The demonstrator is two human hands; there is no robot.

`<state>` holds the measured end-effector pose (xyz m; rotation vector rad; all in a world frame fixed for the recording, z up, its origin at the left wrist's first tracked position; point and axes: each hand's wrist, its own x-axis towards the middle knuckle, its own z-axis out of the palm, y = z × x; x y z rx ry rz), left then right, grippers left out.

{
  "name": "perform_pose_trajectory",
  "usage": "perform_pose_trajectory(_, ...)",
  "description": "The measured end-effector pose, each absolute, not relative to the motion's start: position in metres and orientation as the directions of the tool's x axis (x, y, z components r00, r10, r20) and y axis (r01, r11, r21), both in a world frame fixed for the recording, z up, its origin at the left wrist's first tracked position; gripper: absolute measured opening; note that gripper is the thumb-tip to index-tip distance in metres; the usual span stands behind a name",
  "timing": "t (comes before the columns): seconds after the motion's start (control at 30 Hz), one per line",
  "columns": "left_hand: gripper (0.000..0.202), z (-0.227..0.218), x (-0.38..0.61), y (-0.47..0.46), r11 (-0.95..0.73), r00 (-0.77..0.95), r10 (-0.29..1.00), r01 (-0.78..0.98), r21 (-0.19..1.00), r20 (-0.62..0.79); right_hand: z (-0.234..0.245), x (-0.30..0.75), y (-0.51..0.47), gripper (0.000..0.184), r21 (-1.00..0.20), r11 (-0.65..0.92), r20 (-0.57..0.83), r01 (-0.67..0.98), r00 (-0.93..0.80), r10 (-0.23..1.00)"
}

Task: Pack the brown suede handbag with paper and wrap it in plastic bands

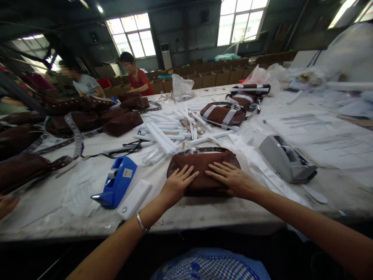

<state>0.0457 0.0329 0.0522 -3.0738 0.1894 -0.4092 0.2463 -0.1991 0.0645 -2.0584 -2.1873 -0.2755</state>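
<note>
A brown handbag (204,165) lies on the white-covered table in front of me, its studded strap along the far edge. My left hand (179,182) rests flat on the bag's left part, fingers spread. On the right part lies my right hand (229,177), palm down with its fingers apart. Left of the bag are a blue tape dispenser (119,181) and a white oblong device (135,199). A grey tape dispenser (287,159) stands to the right. Beyond the bag is a heap of white foam tubes (163,136).
More brown bags (72,120) are piled at the left. Wrapped bags (224,114) lie behind the tubes. Printed paper sheets (317,136) and clear plastic (346,58) cover the right side. Two people work across the table; another person's hand (8,205) shows at the left edge.
</note>
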Motion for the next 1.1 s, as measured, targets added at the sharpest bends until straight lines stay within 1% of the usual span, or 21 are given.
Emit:
perform_pose_trajectory(0.07,0.065,0.043,0.043,0.033,-0.989,0.932,-0.135,-0.103,-0.109,0.337,0.063,0.249,-0.199,0.086,0.067,0.07,0.233,0.995,-0.084,0.969)
perform_pose_trajectory(0.13,0.063,0.036,0.041,0.032,-0.986,0.907,-0.14,-0.091,-0.14,0.397,0.054,0.252,-0.199,0.083,0.084,0.054,0.275,0.995,-0.075,0.958)
perform_pose_trajectory(0.27,0.059,0.022,0.044,0.029,-0.988,0.854,-0.126,-0.065,-0.137,0.505,0.027,0.253,-0.199,0.07,0.113,0.023,0.381,0.993,-0.065,0.922)
perform_pose_trajectory(0.4,0.053,0.007,0.046,0.026,-0.992,0.781,-0.106,-0.042,-0.118,0.615,0.008,0.247,-0.2,0.056,0.126,0.003,0.567,0.992,-0.074,0.821)
perform_pose_trajectory(0.5,0.054,0.004,0.046,0.023,-0.992,0.776,-0.1,-0.026,-0.128,0.623,0.001,0.243,-0.2,0.053,0.119,-0.012,0.632,0.993,-0.066,0.772)
perform_pose_trajectory(0.67,0.059,0.009,0.043,0.018,-0.978,0.816,-0.156,-0.047,-0.205,0.557,-0.004,0.25,-0.196,0.054,0.117,0.011,0.614,0.993,-0.081,0.785)
perform_pose_trajectory(0.73,0.061,0.008,0.044,0.018,-0.979,0.812,-0.148,-0.039,-0.201,0.564,-0.003,0.256,-0.194,0.058,0.105,0.05,0.598,0.993,-0.104,0.795)
perform_pose_trajectory(0.8,0.063,0.008,0.045,0.019,-0.986,0.817,-0.115,-0.026,-0.164,0.565,0.003,0.264,-0.194,0.064,0.05,0.11,0.565,0.993,-0.119,0.816)
perform_pose_trajectory(0.83,0.064,0.008,0.045,0.021,-0.99,0.828,-0.095,-0.022,-0.138,0.553,0.008,0.269,-0.196,0.067,-0.004,0.136,0.541,0.991,-0.112,0.833)
perform_pose_trajectory(0.9,0.067,0.011,0.047,0.026,-0.996,0.86,-0.063,-0.026,-0.08,0.506,0.019,0.276,-0.202,0.075,-0.15,0.141,0.495,0.979,-0.049,0.867)
perform_pose_trajectory(0.97,0.073,0.017,0.05,0.032,-0.999,0.894,-0.046,-0.041,-0.02,0.446,0.03,0.283,-0.211,0.084,-0.276,0.1,0.451,0.956,0.036,0.892)
perform_pose_trajectory(1.03,0.08,0.024,0.052,0.038,-0.998,0.924,-0.027,-0.048,0.048,0.381,0.037,0.289,-0.219,0.09,-0.345,0.071,0.418,0.936,0.086,0.905)
perform_pose_trajectory(1.1,0.085,0.031,0.054,0.043,-0.992,0.949,-0.006,-0.047,0.121,0.315,0.04,0.293,-0.224,0.089,-0.384,0.072,0.383,0.92,0.088,0.92)
